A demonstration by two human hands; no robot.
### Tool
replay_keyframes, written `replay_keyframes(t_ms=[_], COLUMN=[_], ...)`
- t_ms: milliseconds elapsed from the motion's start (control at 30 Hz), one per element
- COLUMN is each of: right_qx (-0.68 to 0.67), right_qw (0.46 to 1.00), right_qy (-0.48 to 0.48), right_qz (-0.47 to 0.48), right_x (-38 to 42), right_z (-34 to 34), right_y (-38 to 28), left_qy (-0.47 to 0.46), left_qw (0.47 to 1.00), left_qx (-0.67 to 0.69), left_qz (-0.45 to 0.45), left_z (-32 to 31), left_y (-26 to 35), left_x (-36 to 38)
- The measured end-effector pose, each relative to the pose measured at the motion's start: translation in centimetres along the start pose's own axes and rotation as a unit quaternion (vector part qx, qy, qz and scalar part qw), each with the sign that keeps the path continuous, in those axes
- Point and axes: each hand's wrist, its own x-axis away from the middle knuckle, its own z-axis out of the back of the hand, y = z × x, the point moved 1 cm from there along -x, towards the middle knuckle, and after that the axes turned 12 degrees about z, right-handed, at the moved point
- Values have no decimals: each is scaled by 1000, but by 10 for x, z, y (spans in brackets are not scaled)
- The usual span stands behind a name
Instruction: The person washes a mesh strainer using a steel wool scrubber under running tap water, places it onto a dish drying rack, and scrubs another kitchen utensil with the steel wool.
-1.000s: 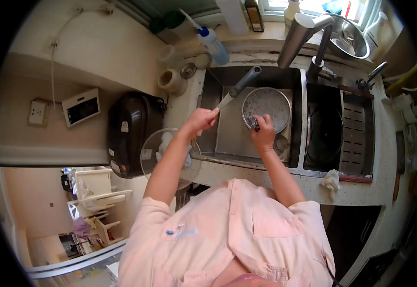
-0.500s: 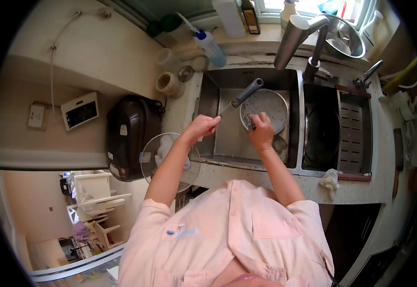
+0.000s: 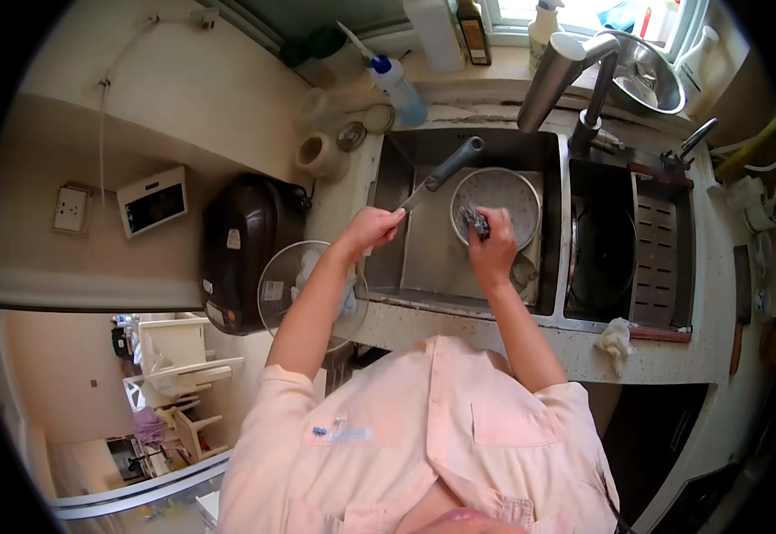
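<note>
My left hand (image 3: 372, 231) is closed on the metal part of a grey-handled utensil (image 3: 453, 165). Its handle points up and away over the sink (image 3: 437, 278), while the end inside my fingers is hidden, so I cannot tell its exact kind. A steel wool scrubber (image 3: 472, 219) shows at the fingertips of my right hand (image 3: 495, 245), which is closed around it. Hand and scrubber overlap a round basin (image 3: 514, 182) of greyish water in the sink's left bowl. Beside the basin, near my right wrist, lies a small greyish item (image 3: 523, 270).
Over the divider stands the faucet (image 3: 553, 82). The right bowl holds a dark round pan (image 3: 603, 254) and a slotted tray (image 3: 655, 249). A white rag (image 3: 616, 343) lies on the front counter. Left are a rice cooker (image 3: 250, 254) and a mesh strainer (image 3: 272, 289).
My right hand has turned and lifted slightly, bringing the scrubber into clearer view. The utensil in my left hand has tilted a little, showing its flat metal part.
</note>
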Motion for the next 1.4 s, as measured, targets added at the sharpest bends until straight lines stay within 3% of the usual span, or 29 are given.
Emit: replay_keyframes(t_ms=[133, 267, 367, 467, 567, 667, 767, 867, 1000, 1133, 1167, 1200, 1267, 1300, 1400], right_qx=[4, 9, 107, 128, 62, 26, 51, 62, 42, 100, 60, 58, 50, 76, 85], right_qw=[989, 987, 966, 984, 997, 996, 987, 998, 987, 994, 994, 993, 990, 996, 993], right_qy=[-24, -102, -188, -122, 48, -2, -63, 22, -93, -43, -31, -43, -69, -32, -49], right_qz=[149, 122, 140, 30, -3, 83, 137, 23, 127, -26, 81, 92, 110, 23, 58], right_x=[-22, -9, 18, 36, -15, -25, -25, -30, -13, -16, -8, -11, -12, -18, -1], right_z=[-10, -23, -18, -4, 24, 6, -4, -16, -11, -17, -23, -20, -12, -12, -24], right_y=[-28, -9, 23, 71, 19, -12, -2, 8, -7, 23, 10, 10, 8, 19, 2], left_qy=[-9, -26, -12, 4, 27, 3, -22, -15, -5, 6, 13, 17, 25, 30, 47], left_qw=[998, 999, 999, 999, 994, 992, 993, 991, 988, 985, 984, 984, 983, 982, 974], left_qx=[-52, -44, -35, -37, -104, -126, -110, -127, -155, -170, -179, -179, -178, -185, -221], left_qz=[34, 12, 6, -12, 0, 10, -19, -34, 4, 17, 18, 1, -25, -17, -14], left_z=[-20, -26, -23, -10, -4, -14, -27, -23, -21, -26, -26, -27, -26, -25, -28], left_y=[6, -7, -15, -5, -22, -19, -15, -20, -12, -17, -12, -10, -16, -14, -4], left_x=[7, -6, -9, -1, -5, -4, 6, -2, 6, 11, 8, 6, 2, 2, 1])
